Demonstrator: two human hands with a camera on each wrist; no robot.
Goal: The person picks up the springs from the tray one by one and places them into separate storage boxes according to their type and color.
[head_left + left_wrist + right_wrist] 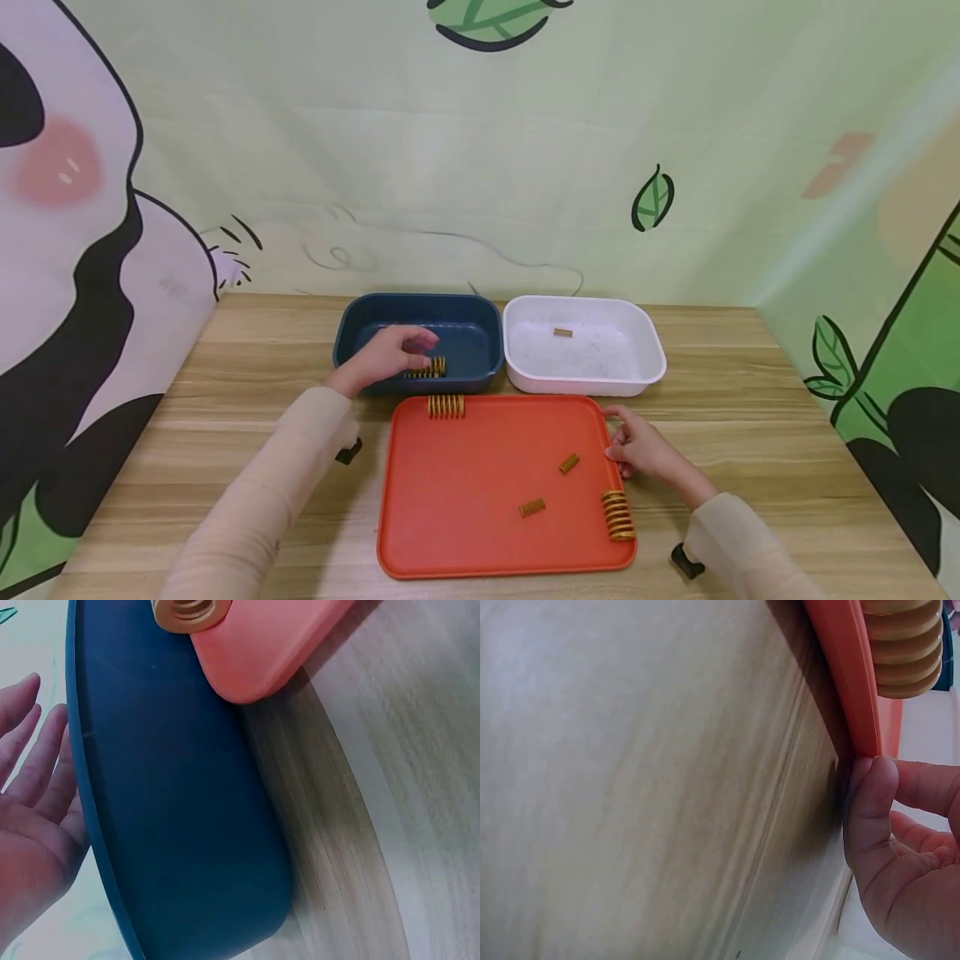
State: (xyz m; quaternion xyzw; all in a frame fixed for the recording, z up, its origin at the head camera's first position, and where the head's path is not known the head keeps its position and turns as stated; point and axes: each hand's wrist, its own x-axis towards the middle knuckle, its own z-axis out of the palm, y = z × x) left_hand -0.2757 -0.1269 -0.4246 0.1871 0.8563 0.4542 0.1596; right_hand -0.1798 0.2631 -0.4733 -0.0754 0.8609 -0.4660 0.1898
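The left grip (pixel 386 354) holds nothing: its fingers are loose above the navy box (pixel 472 337). Right under those fingers, on the box floor, lies a large brass-coloured coil spring (pixel 438 365), partly covered by them; this pose would suit letting go of a spring or reaching for one. The right grip (pixel 641 446) has thumb and forefinger at the side rim of the red tray (pixel 465 483), apparently pinching it, most likely so that the tray does not slide on the desk (pixel 712 367).

The springs seem placed by size. The white box (pixel 615 350), beyond the right grip and to its left, has one small spring (pixel 562 332). On the tray, left of the right grip, lie a nearer small spring (pixel 532 507) and a farther small spring (pixel 570 463). A large spring at the tray's side edge (pixel 618 517) sits just on the near side of that grip, and another at the far edge (pixel 446 407) is near the left grip, on its near side.

Only the head view shows what the boxes contain. The left wrist view has the box wall hiding the interior, yet it reveals the left fingers bare and spread. The right wrist view shows, better than the head view, the thumb tip meeting the tray's edge.
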